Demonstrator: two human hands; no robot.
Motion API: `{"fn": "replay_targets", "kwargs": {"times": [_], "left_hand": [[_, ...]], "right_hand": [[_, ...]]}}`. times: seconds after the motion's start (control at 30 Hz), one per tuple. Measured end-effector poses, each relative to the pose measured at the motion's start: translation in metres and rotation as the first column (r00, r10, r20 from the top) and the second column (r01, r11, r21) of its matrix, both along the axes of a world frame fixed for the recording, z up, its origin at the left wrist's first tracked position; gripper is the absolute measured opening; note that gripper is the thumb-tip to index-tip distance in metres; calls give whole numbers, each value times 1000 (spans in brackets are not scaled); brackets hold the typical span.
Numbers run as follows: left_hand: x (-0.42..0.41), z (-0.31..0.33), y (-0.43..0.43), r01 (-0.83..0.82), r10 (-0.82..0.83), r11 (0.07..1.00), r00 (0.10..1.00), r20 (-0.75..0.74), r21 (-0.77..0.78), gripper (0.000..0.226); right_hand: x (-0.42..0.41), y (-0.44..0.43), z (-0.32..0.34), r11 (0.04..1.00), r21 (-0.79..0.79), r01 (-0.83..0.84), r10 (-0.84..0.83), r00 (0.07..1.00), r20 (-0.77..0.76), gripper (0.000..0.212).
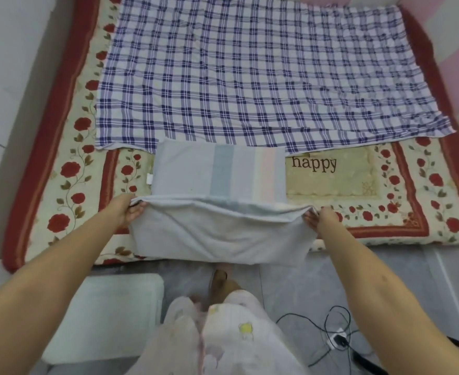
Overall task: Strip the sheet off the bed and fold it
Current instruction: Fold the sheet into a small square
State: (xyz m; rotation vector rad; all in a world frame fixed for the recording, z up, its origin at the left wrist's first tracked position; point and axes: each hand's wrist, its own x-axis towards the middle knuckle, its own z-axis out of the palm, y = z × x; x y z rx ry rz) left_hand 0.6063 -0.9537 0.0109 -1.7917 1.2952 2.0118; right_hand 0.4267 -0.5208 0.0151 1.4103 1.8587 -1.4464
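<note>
A pale blue sheet (219, 174) with grey-blue and pink stripes lies partly folded at the near edge of the bed. Its near half is lifted off the bed and hangs over the edge toward me. My left hand (127, 209) pinches the left corner of that raised fold. My right hand (321, 218) pinches the right corner. The cloth sags between the two hands. The far half of the sheet rests flat on the bed.
A blue-and-white checked cloth (255, 74) covers most of the bed. Beneath it lies a rose-patterned cover with red border (401, 201). On the floor are a white mat (106, 315) at the left and a power strip with black cables (338, 341) at the right.
</note>
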Motion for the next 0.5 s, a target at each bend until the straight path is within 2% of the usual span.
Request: {"fn": "replay_targets", "kwargs": {"times": [0.1,0.17,0.2,0.27,0.37,0.43,0.5], "left_hand": [[-70,-18,-12,-65,64,998,997,-39,-26,24],[-118,-47,-26,-109,107,993,992,-63,-43,25],[-140,-69,-35,-109,105,992,993,-54,-62,25],[-178,-115,-58,-123,119,988,992,-43,-94,25],[-215,-199,-91,-139,133,985,989,-62,-101,22],[-224,-254,-97,-59,53,994,996,-66,-93,21],[-224,-297,-98,109,-124,969,991,-54,-220,19]], "right_hand": [[-68,-37,-25,998,51,-34,38,997,-72,35],[-117,-61,-55,986,127,-112,121,991,-64,26],[-140,-73,-76,977,149,-154,162,986,-47,22],[-177,-96,-109,961,147,-236,248,967,-65,28],[-211,-120,-184,939,101,-330,342,928,-146,26],[-218,-127,-241,889,70,-453,458,882,-106,28],[-216,-133,-286,861,115,-495,507,855,-109,55]]}}
